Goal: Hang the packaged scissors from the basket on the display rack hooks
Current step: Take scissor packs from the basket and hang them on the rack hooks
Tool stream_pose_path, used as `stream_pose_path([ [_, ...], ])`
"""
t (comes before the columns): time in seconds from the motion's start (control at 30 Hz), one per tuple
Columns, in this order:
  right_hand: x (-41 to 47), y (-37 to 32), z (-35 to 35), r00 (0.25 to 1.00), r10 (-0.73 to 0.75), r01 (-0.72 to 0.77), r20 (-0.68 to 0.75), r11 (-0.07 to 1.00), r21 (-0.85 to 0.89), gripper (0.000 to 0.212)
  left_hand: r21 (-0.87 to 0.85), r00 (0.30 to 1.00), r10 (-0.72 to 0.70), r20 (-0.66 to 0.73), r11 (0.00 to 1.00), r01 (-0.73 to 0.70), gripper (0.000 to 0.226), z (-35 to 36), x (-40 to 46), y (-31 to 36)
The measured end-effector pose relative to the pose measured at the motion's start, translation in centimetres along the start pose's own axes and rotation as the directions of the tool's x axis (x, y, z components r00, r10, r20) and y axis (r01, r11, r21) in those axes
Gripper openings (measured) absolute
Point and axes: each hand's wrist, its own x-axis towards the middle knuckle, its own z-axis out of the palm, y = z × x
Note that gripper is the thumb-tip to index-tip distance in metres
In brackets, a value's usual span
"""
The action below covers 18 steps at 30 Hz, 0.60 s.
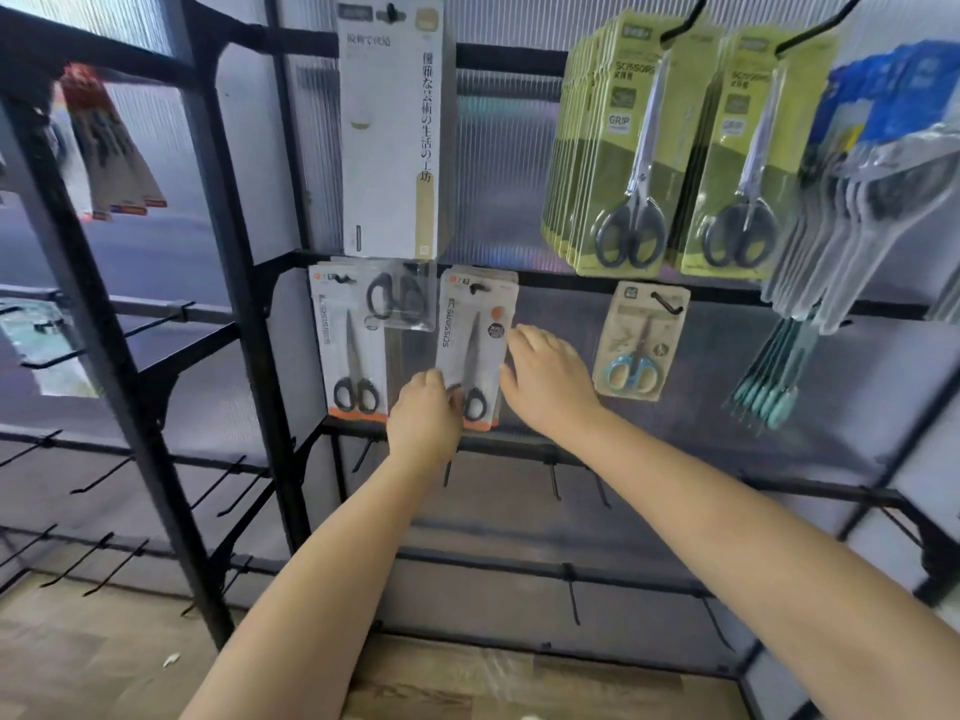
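A white-and-orange scissors pack [475, 335] with black handles hangs on a hook of the black display rack [260, 356], in front of more packs like it. My left hand [423, 420] grips its lower left corner. My right hand [545, 381] rests with relaxed fingers against its right edge. A matching stack of scissors packs [348, 350] hangs on the hook to the left. The basket is out of view.
Yellow-green scissors packs [623, 148] hang top right, a small blue-handled pack [641, 340] to the right, a tall white card [389, 127] above. Bare hooks [553, 480] stick out from the lower bars and the left rack. Wooden floor lies below.
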Motion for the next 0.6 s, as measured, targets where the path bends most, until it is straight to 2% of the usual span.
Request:
stream_pose_path([
  [0.23,-2.3,1.0,-1.0,0.995,0.043,-0.038,0.087,0.997,-0.061,0.05,0.096,0.977,0.211,0.025,0.973,-0.212,0.037,-0.9,-0.6,4.4],
  [0.43,-8.1,4.2,-3.6,0.971,0.224,-0.219,0.084,0.973,-0.068,0.047,0.067,0.931,0.332,0.149,0.936,-0.345,0.029,0.3,-4.3,8.0],
  [0.6,-16.3,5.8,-5.8,0.893,0.421,-0.411,0.156,0.907,-0.095,0.052,0.013,0.871,0.384,0.307,0.913,-0.407,0.036,0.6,-11.0,10.4],
])
